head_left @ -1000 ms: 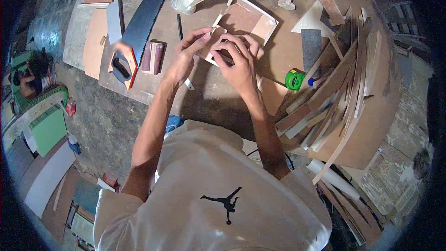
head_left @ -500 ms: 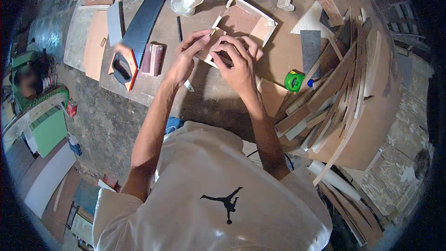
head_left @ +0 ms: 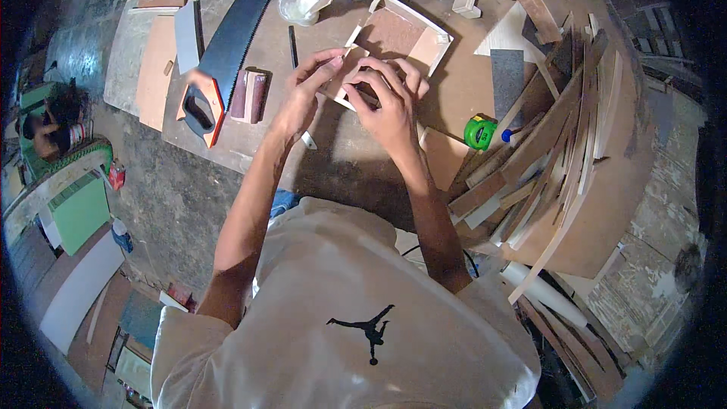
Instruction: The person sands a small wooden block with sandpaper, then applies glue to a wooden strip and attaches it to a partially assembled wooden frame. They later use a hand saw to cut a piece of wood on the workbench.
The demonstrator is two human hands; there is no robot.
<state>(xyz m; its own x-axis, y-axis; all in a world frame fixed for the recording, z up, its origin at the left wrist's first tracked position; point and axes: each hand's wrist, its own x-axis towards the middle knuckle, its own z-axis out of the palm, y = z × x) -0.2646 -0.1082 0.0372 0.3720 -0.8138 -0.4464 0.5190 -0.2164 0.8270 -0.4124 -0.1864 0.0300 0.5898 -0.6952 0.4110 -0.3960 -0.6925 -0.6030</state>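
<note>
A small, shallow wooden box [head_left: 419,47] with pale walls and a reddish-brown floor lies tilted on the workbench [head_left: 333,153]. At its near left corner, my left hand [head_left: 309,89] is closed with thumb and forefinger on the box's pale wooden side. Just to the right, my right hand [head_left: 388,92] curls over the near part of the box, thumb and fingertips bent toward each other. Anything small between those fingertips is hidden. A flat pale piece [head_left: 345,76] shows between the two hands; I cannot tell whether it is loose or part of the box.
Left of my hands lie a handsaw [head_left: 235,38] and a reddish sanding block [head_left: 248,96]. Beyond them stands a clear cup of white paste [head_left: 297,4] with a stick in it. A green tape measure [head_left: 479,132] and piled wooden strips [head_left: 530,159] occupy the right side.
</note>
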